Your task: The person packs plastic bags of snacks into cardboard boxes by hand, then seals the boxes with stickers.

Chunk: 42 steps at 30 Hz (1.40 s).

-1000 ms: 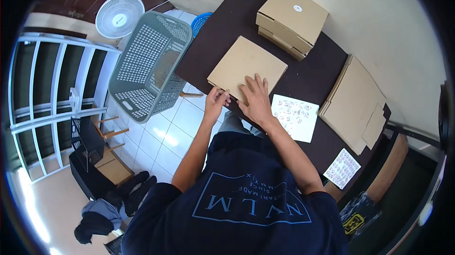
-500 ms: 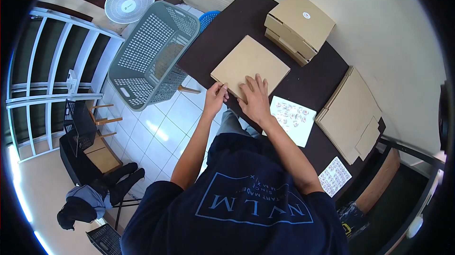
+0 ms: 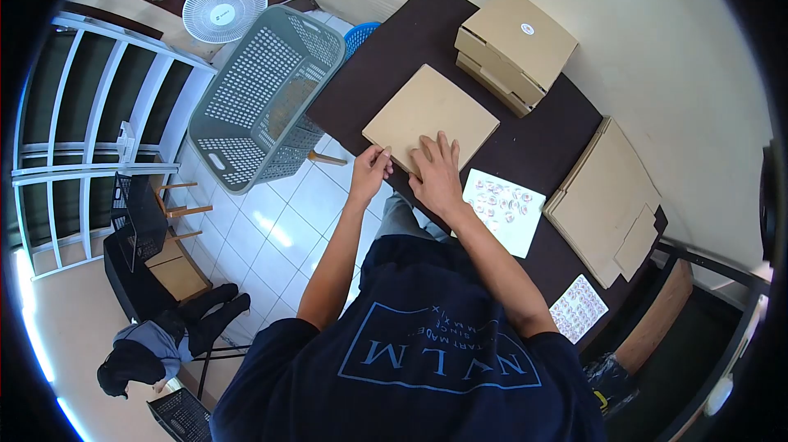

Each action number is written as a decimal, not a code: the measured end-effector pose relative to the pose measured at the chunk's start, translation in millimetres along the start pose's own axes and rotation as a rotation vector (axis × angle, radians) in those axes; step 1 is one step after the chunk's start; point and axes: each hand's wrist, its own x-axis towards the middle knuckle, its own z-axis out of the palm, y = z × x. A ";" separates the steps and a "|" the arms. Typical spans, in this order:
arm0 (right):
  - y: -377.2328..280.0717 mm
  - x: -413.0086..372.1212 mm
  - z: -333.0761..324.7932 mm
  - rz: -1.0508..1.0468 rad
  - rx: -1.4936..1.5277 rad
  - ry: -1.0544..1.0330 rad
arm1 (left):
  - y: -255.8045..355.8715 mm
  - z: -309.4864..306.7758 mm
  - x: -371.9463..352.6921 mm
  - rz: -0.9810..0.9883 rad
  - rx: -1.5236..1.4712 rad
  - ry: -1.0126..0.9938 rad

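Observation:
A closed, flat cardboard box (image 3: 431,109) lies in front of me on the dark tablecloth (image 3: 369,81). My left hand (image 3: 373,169) is at its near left edge, thumb and forefinger pinched together against the side. On the near part of the lid rests my right hand (image 3: 439,178), with fingers stretched out and slightly apart. Just right of that hand lies a white sheet of round stickers (image 3: 505,212). A second sticker sheet (image 3: 579,309), more densely filled, sits closer to the table's right end.
Stacked cardboard boxes (image 3: 521,32), the top one bearing a round sticker, stand at the back by the wall. Flattened cardboard (image 3: 603,200) lies on the right. Left of the table are a grey-green basket (image 3: 238,85) and a fan (image 3: 224,7). Another person (image 3: 139,360) is at lower left.
The fingers of my right hand have shifted slightly on the lid. My left hand keeps its place at the box edge. At lower left, the other person's hand has come into view.

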 end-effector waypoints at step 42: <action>96.4 -208.0 -31.2 0.748 0.275 0.287 | 39.8 149.2 -82.5 0.322 0.612 -0.608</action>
